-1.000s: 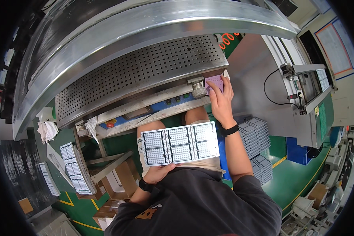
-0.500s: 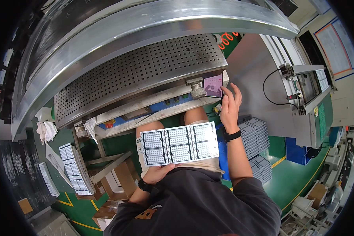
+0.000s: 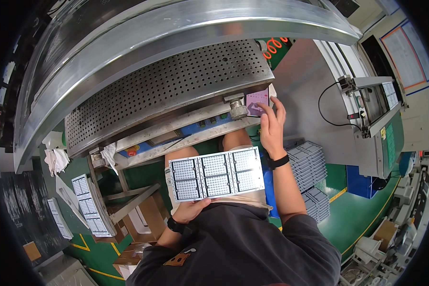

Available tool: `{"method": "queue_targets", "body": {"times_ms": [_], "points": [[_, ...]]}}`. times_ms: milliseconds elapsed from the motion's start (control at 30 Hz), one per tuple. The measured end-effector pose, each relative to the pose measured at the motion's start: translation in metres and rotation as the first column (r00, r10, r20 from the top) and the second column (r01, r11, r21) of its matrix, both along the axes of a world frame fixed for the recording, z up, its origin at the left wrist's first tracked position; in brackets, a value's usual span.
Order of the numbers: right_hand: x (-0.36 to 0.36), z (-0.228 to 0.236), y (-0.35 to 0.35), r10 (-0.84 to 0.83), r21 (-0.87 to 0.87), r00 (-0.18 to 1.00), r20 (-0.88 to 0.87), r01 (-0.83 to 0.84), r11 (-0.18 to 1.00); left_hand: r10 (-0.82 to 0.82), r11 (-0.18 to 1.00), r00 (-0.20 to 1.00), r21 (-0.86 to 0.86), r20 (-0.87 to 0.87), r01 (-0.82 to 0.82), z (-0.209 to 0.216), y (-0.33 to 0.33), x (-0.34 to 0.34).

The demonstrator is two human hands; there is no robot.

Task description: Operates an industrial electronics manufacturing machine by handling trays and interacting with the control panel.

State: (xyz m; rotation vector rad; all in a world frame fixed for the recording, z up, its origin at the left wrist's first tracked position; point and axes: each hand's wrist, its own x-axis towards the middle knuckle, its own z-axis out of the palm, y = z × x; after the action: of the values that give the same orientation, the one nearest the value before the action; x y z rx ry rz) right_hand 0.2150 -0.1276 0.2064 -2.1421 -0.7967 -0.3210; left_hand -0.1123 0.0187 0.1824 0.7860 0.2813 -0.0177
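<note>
Looking from the left side across, I see a crumpled white rag [image 3: 55, 159] lying at the edge of the machine, and below it a couple of white gridded panels [image 3: 89, 205] leaning upright beside a cardboard box [image 3: 145, 221] on the green floor [image 3: 367, 214]. Further in, my left hand [image 3: 191, 209] sits close to my body, its grip clenched on the lower edge of a long white circuit panel [image 3: 215, 174] made of three gridded blocks side by side; the panel is held flat over my lap, its face turned up, just below the front rail of the machine. Above it runs the perforated metal plate [image 3: 171, 88] under the big curved steel hood [image 3: 176, 33]. To the right of the panel, my right hand [image 3: 270, 125], with a black wristband [image 3: 277, 161], reaches up to a small purple touch screen [image 3: 257, 102] at the right end of the machine front; the grip is released, fingers spread, with a fingertip on or just over the screen's lower edge — I cannot tell which. Beside my right forearm, grey stacked trays [image 3: 310, 164] rest low on the right, with a second stack [image 3: 317, 202] nearer me. Farthest right stands a grey cabinet unit with a black cable [image 3: 333, 107] looping over its side.
</note>
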Motion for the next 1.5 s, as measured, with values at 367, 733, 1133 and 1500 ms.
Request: {"method": "queue_targets", "body": {"times_ms": [367,733,1133,1500], "points": [[0.005,-0.001,0.007,-0.008,0.020,0.999,-0.039,0.009,1.000,-0.014,1.000,1.000,0.025,0.009,0.014,-0.001,0.002,-0.002],[0.000,-0.001,-0.003,-0.064,0.038,0.995,-0.075,0.067,0.997,0.011,1.000,1.000,-0.007,-0.025,-0.011,0.006,0.003,0.002],[-0.002,-0.003,-0.018,-0.138,-0.009,0.990,-0.012,0.138,0.990,-0.019,1.000,1.000,-0.010,-0.010,0.018,-0.003,0.004,-0.001],[0.003,0.006,0.011,-0.008,-0.049,1.000,0.017,0.009,0.999,-0.002,1.000,1.000,-0.029,0.005,0.002,0.005,0.001,0.001]]}}
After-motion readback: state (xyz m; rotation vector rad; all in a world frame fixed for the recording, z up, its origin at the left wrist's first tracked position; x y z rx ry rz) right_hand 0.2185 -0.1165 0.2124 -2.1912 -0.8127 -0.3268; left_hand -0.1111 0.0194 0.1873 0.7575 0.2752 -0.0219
